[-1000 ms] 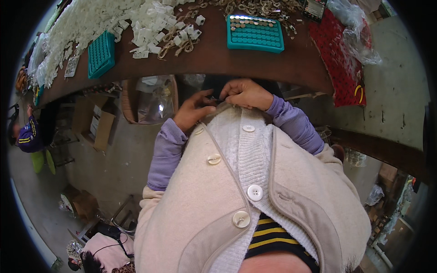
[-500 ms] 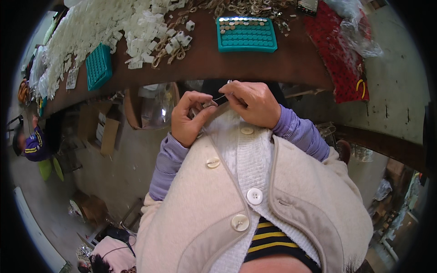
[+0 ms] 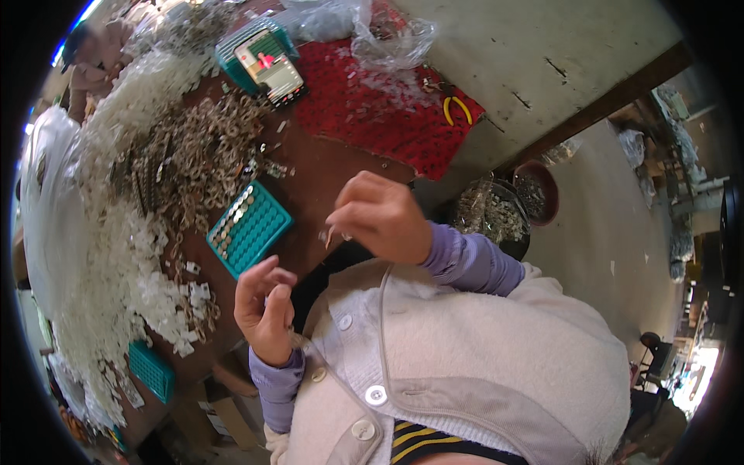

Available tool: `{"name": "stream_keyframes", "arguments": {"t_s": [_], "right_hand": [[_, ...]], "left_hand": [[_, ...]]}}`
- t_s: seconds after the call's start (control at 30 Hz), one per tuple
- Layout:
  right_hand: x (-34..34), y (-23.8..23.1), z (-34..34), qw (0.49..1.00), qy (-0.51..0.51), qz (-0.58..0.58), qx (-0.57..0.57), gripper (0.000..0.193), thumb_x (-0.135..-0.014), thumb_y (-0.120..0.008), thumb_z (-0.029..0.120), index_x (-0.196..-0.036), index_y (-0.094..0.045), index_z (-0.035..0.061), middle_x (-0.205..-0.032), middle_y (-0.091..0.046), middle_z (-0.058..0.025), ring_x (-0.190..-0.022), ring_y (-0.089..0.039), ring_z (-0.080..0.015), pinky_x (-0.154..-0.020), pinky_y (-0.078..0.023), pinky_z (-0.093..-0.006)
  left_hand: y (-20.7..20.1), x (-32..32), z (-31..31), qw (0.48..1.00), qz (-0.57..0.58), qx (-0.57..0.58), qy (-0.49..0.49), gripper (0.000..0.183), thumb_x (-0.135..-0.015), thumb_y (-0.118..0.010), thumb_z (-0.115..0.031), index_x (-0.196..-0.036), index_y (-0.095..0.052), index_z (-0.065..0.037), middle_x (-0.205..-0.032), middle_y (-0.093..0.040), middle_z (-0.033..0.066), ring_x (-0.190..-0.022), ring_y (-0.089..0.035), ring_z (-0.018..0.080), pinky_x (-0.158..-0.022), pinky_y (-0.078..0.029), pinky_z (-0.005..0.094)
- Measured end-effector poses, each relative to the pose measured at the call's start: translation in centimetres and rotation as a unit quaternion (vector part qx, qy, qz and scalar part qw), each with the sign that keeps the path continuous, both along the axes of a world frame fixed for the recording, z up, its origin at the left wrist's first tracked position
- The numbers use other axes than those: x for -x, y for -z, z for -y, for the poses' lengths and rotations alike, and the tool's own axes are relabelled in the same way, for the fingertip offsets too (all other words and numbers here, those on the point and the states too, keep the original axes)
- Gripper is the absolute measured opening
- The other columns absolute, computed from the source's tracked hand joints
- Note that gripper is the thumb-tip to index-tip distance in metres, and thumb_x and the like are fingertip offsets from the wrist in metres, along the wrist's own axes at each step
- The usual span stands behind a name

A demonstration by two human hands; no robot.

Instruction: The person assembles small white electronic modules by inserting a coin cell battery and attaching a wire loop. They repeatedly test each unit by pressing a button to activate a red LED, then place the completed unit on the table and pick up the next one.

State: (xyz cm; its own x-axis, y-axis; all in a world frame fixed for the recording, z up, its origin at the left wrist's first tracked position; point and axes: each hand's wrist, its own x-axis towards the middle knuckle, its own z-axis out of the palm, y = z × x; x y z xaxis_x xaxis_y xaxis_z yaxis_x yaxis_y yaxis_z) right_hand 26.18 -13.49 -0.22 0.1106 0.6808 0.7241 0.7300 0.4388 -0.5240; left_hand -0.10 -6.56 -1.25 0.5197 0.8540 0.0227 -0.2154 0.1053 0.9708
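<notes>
My right hand (image 3: 384, 221) is over the near edge of the brown table (image 3: 325, 170), its fingertips pinched on a thin brown cord piece (image 3: 331, 236) that hangs down with a small clear bit beside it. My left hand (image 3: 265, 314) is lower and to the left, fingers loosely curled with thumb and forefinger apart; nothing shows between them. Just beyond the left fingertips lies a teal tray (image 3: 267, 232) with round hollows. Shiny round discs (image 3: 232, 221) fill rows along its left side.
Brown cord loops (image 3: 186, 155) and a heap of white plastic pieces (image 3: 101, 256) cover the left. A phone (image 3: 269, 67) leans on teal trays. Yellow-handled pliers (image 3: 457, 111) lie on red cloth (image 3: 364, 116). Another teal tray (image 3: 151, 372) is lower left; a filled bowl (image 3: 546, 190) stands right.
My view has swung to the right. My hands, close together before with a small piece between them, are now apart; the right keeps a cord piece and the left has loosened.
</notes>
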Motion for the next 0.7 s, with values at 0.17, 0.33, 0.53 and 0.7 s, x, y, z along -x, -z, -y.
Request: {"name": "stream_keyframes", "arguments": {"t_s": [0.17,0.33,0.53,0.7], "right_hand": [[-11.2,0.6,2.0,0.96,0.21,-0.156,0.102,0.016,-0.096,-0.075,0.008,-0.111,-0.071,0.0039,-0.084,-0.077,-0.0132,-0.071,-0.073,-0.0251,-0.065,-0.056,-0.0372],[-23.3,0.9,-1.8,0.854,0.45,0.014,0.259,0.043,-0.09,-0.085,0.031,-0.116,-0.07,-0.0002,-0.098,-0.077,-0.0195,-0.09,-0.075,-0.0388,-0.079,-0.058,-0.0483],[-14.9,-1.9,-5.2,0.932,0.311,0.175,0.059,0.03,-0.094,-0.08,0.023,-0.114,-0.074,0.0016,-0.111,-0.07,-0.0179,-0.1,-0.071,-0.0383,-0.089,-0.057,-0.0478],[-1.3,0.2,-10.1,0.979,0.064,0.128,0.148,0.029,-0.092,-0.08,0.026,-0.112,-0.072,0.0066,-0.102,-0.07,-0.0144,-0.097,-0.072,-0.0377,-0.085,-0.059,-0.0462]], "left_hand": [[1.6,1.8,-0.2,0.986,0.073,0.106,0.108,0.025,-0.107,-0.056,-0.002,-0.131,-0.062,0.002,-0.094,-0.068,0.0111,-0.046,-0.039,0.0021,-0.042,-0.029,0.0207],[1.6,2.3,-0.9,0.981,0.037,0.175,0.068,0.025,-0.108,-0.056,-0.004,-0.132,-0.062,0.002,-0.09,-0.065,0.0092,-0.048,-0.038,0.0022,-0.044,-0.03,0.0201],[1.2,1.8,-3.1,0.903,0.276,0.32,0.082,0.04,-0.111,-0.056,-0.017,-0.146,-0.053,0.002,-0.111,-0.055,0.0098,-0.062,-0.044,0.0078,-0.045,-0.035,0.0215],[0.5,3.7,-4.8,0.822,0.406,0.394,0.062,0.041,-0.112,-0.052,-0.02,-0.147,-0.051,0.001,-0.114,-0.052,0.011,-0.08,-0.05,0.0134,-0.051,-0.044,0.0232]]}}
